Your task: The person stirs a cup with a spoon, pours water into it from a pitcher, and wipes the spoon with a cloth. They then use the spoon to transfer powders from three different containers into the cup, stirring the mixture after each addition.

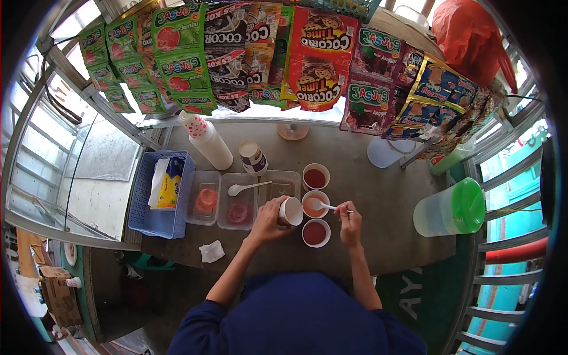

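Note:
My left hand point(269, 220) is wrapped round a white paper cup point(291, 212), tilted with its mouth toward the right. My right hand point(349, 225) grips the handle of a white plastic spoon point(323, 205), whose bowl is over or in the middle cup point(307, 195) of orange-pink contents. Behind that stands a cup of dark red contents point(315, 177), and in front of it another cup of darker red point(316, 234). Beside my left hand is a clear container of purple-red powder point(239, 214), with a second white spoon point(245, 188) lying across the containers.
To the left are a container of orange-red powder point(205, 200) and a blue basket point(137, 208) with a yellow tissue pack point(169, 186). Cup stacks point(212, 148) stand behind. A green-lidded jug point(438, 212) sits right. Drink sachets point(322, 56) hang overhead. A crumpled tissue point(212, 251) lies near the front.

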### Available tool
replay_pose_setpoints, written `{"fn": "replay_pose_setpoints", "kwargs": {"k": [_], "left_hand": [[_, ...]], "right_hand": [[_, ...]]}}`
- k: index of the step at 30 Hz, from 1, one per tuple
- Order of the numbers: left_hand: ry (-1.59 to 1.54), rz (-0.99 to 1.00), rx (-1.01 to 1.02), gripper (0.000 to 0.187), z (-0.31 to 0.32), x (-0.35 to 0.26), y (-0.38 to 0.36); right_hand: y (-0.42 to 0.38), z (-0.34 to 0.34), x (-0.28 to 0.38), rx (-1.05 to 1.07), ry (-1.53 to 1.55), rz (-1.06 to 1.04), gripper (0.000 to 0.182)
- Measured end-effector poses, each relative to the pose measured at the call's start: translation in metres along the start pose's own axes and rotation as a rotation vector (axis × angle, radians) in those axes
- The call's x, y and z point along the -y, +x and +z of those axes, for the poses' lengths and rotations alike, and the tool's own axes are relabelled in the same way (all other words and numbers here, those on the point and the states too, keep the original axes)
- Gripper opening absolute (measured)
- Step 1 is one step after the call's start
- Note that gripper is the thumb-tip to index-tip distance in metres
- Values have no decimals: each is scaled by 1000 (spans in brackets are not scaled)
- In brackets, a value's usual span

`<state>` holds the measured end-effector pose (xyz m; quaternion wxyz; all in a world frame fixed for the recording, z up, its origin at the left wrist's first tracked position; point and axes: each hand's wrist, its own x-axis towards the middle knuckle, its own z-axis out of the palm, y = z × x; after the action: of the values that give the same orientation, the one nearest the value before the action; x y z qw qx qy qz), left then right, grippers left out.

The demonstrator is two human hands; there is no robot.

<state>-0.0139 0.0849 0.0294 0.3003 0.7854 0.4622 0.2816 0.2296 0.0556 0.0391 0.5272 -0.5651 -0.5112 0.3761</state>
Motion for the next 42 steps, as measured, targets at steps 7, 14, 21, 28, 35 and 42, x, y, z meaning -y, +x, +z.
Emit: {"fn": "replay_pose_setpoints", "kwargs": {"k": [7,14,21,28,35,42], "left_hand": [[-1,5,2,87,-1,1,-1],[10,7,2,88,1,2,-1],[11,14,-7,88,2,4,-1],[10,6,-6,87,0,1,0],[16,-1,-7,86,2,2,-1],[11,2,-15,87,3,3,-2]], "right_hand": [[-1,2,-9,-15,215,110,29],[0,-13,-10,-63,359,243,30],[0,-9,3,-98,432,270,31],[-4,10,18,61,361,187,30],[-14,16,47,331,-80,-176,27],[-12,4,50,220,96,-75,25]]}}
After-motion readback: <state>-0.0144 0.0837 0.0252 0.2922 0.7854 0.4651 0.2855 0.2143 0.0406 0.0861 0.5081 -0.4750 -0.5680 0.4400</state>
